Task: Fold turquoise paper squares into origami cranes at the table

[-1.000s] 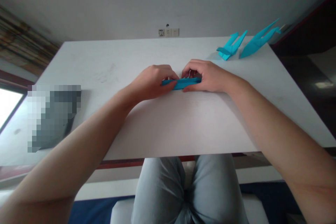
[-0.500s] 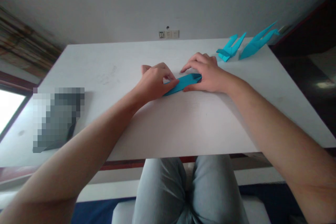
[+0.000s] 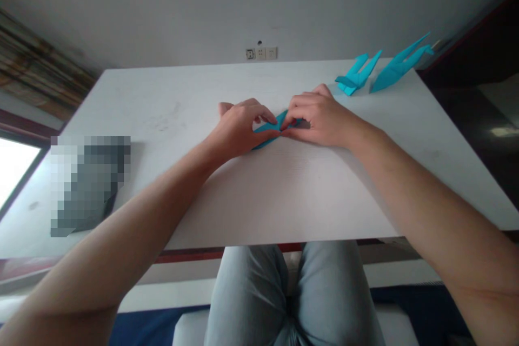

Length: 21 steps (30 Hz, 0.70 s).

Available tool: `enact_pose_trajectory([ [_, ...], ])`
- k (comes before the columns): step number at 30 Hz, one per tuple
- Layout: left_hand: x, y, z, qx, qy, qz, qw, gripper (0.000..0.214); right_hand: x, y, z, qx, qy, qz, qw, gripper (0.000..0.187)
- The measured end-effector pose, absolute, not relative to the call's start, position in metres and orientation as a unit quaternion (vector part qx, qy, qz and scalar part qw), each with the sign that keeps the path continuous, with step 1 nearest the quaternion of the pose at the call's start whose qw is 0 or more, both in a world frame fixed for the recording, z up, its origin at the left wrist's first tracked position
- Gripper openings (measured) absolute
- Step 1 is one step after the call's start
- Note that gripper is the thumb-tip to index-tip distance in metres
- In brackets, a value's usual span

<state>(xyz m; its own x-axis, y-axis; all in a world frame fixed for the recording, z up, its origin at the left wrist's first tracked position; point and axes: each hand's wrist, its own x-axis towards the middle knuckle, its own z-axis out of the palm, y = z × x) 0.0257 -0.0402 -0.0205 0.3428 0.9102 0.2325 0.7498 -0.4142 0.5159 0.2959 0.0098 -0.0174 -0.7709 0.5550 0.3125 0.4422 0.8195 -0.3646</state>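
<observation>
A narrow folded piece of blue paper (image 3: 271, 130) lies on the white table (image 3: 284, 194), near its middle. My left hand (image 3: 237, 130) pins the paper's left end, fingers curled and pinching it. My right hand (image 3: 320, 118) pinches the paper's right part, which is bent up towards the left hand. The two hands nearly touch over the paper, and most of it is hidden beneath them.
Two finished blue paper models stand at the table's far right: a smaller one (image 3: 357, 73) and a longer one (image 3: 399, 64). A blurred dark object (image 3: 87, 184) lies at the left edge. A wall socket (image 3: 261, 53) sits behind the table. My knees are below the near edge.
The paper first lay flat and long between my hands. My right hand then lifted its fingers, moved left and folded the right end up and inwards; the visible strip is shorter.
</observation>
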Motion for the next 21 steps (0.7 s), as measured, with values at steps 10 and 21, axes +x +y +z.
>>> enact_pose_trajectory([
  [10,0.016,-0.033,-0.022,0.788,0.523,0.259,0.194,0.028,0.295,0.007,-0.012,-0.271,-0.925,0.178,0.197,0.023],
  [21,0.006,-0.027,-0.028,0.783,0.542,0.24,0.188,0.033,0.291,0.008,-0.022,-0.207,-0.934,0.19,0.223,0.027],
])
